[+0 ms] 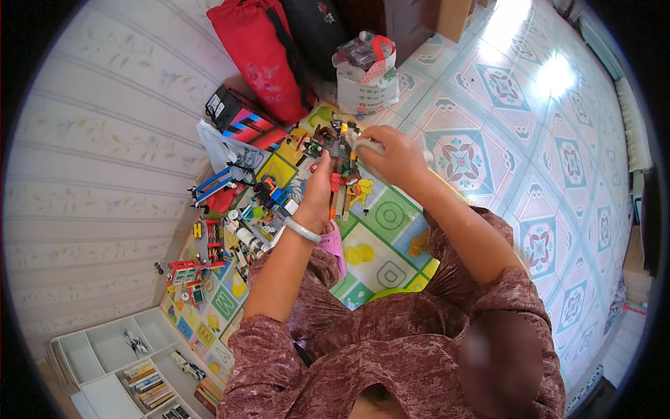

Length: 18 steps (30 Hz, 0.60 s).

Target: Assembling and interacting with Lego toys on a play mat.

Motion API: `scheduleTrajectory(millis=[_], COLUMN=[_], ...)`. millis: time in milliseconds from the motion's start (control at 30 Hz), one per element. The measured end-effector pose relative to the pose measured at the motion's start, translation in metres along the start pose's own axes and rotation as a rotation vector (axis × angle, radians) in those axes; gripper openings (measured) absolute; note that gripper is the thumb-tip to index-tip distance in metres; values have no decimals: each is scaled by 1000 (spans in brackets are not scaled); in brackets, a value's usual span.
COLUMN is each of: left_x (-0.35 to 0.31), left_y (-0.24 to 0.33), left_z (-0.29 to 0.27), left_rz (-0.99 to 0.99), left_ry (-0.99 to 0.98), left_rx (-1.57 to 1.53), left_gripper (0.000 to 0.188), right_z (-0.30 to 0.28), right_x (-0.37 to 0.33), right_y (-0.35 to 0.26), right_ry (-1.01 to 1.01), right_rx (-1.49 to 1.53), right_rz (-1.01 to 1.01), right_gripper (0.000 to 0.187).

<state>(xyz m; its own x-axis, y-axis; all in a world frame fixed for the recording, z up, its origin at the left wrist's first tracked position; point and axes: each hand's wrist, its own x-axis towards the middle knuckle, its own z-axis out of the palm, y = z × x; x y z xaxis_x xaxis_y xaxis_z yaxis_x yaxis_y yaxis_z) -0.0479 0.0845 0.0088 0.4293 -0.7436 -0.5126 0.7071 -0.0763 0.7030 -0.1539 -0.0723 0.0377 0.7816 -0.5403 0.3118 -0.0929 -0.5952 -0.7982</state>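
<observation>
Above the play mat (391, 223), near 12 o'clock, both hands hold up a multicoloured brick-built model (340, 164): the left hand (317, 199) has its grip closed on the lower part, and the right hand (394, 157) grips a pale cloth (368, 145) pressed against the model's top at about 1 o'clock. The model looks light and stiff, but I judge it fragile at its joints, since small pieces could snap off under a squeeze. It is best held low around its thicker core, not by protruding bits; loose bricks (241, 227) lie at 9 o'clock.
</observation>
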Motion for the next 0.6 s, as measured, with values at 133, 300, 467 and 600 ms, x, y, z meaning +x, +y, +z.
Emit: scheduleTrajectory(millis=[133,300,467,600], left_x=[3,3,-1,-1], left_y=[6,9,9,6], left_z=[5,-3,-1,0], left_rz=[116,88,65,19], left_ry=[52,-31,-45,-37], left_rx=[-42,-88,-23,5], left_gripper=[51,51,53,52], right_z=[9,-3,-26,-7], right_x=[-6,12,25,14], right_y=[5,23,21,15], right_ry=[-215,-195,157,142], right_rx=[67,237,340,148], right_rz=[-28,91,329,77], right_gripper=[25,31,32,28])
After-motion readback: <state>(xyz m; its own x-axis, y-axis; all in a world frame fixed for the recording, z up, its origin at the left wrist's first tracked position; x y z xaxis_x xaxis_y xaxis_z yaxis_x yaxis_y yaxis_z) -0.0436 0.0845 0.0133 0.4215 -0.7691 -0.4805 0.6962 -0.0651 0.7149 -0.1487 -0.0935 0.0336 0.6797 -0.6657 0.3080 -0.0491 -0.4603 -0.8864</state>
